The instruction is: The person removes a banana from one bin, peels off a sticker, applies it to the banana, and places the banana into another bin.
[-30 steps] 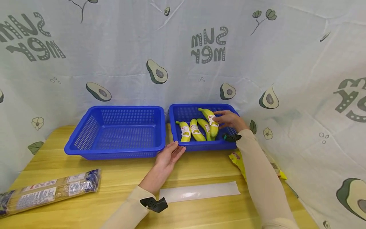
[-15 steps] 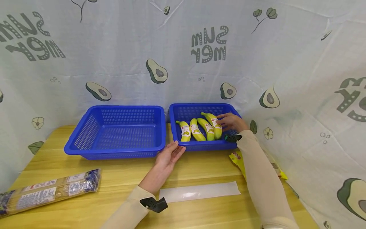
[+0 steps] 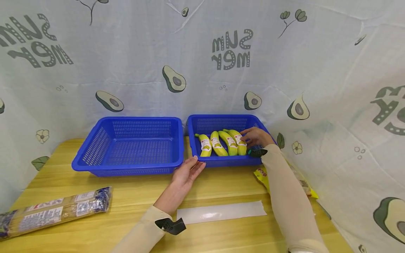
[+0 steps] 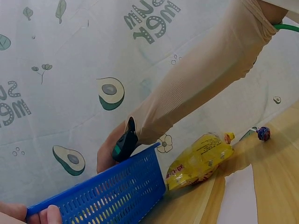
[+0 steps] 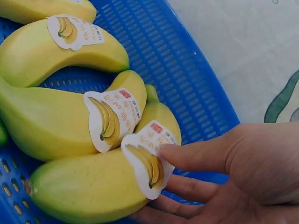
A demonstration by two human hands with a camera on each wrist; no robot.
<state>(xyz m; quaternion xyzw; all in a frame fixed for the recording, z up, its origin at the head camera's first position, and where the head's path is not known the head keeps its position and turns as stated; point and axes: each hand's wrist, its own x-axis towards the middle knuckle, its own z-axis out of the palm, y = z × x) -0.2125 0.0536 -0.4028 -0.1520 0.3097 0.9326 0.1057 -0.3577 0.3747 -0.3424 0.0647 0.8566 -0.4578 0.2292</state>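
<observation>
Several yellow bananas with white labels lie side by side in the right blue basket (image 3: 227,161). My right hand (image 3: 257,136) is inside it, at the rightmost banana (image 3: 239,142). In the right wrist view, the thumb rests on the label of that banana (image 5: 88,186), and the fingers (image 5: 187,186) reach along its side and underneath. At the same basket's front left corner, my left hand (image 3: 186,172) grips the rim. The left wrist view shows fingertips (image 4: 53,214) hooked over the edge of the basket (image 4: 117,191).
A larger blue basket (image 3: 126,165) stands close on the left. A long pack of noodles (image 3: 57,211) lies at the table's left, and a yellow bag (image 4: 201,158) behind my right forearm. A white strip (image 3: 221,212) lies in front on the wooden table (image 3: 139,200).
My right hand has lowered the rightmost banana and moved it slightly right, so it lies beside the others. The left hand stays on the basket's rim.
</observation>
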